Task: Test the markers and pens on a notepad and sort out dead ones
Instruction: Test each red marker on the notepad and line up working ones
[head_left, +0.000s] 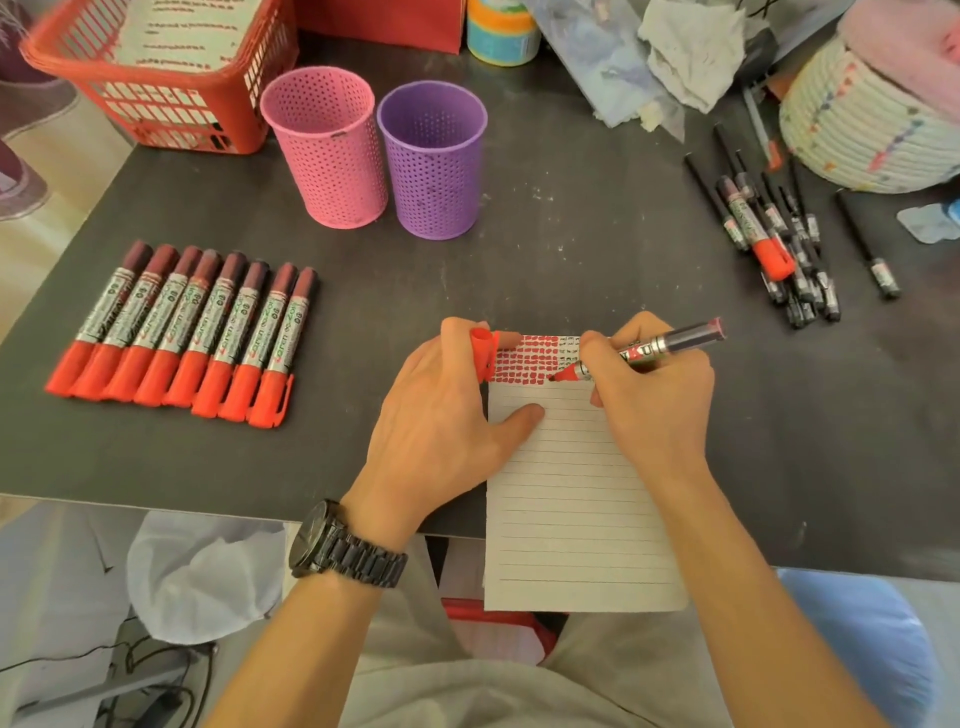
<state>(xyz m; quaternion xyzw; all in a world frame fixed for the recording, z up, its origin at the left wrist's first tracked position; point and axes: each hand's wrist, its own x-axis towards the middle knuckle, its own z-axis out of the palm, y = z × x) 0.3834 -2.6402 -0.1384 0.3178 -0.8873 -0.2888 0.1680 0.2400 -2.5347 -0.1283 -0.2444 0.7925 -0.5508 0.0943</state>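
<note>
Nearest to me, the notepad (566, 499) overhangs the front edge of the dark table (571, 218), its lower lines blank and its top rows filled with red test marks. My left hand (441, 415) lies flat on the pad's left edge, thumb pressed onto the paper, while its curled fingers pinch the red cap (484, 351) upright at the top left corner. My right hand (649, 384) has its fingers closed in a writing grip around the uncapped marker (649, 349). The marker's long axis runs from its red tip, low and left and touching the paper at the end of the last row of marks, up and to the right to its dark rear end.

The relation I would work from: the cap sits just to the left of the tip, open end hidden from me, so recapping looks like a short leftward slide along that same axis. The tip appears to leave ink, though I can't confirm a fresh mark under it.

Farther left, a row of capped red markers (176, 332) lies side by side, closer to my left hand. Farther right, a loose heap of pens and markers (779, 244) lies nearer my right. Beyond stand the pink cup (327, 150) and purple cup (434, 161), both apparently empty.
</note>
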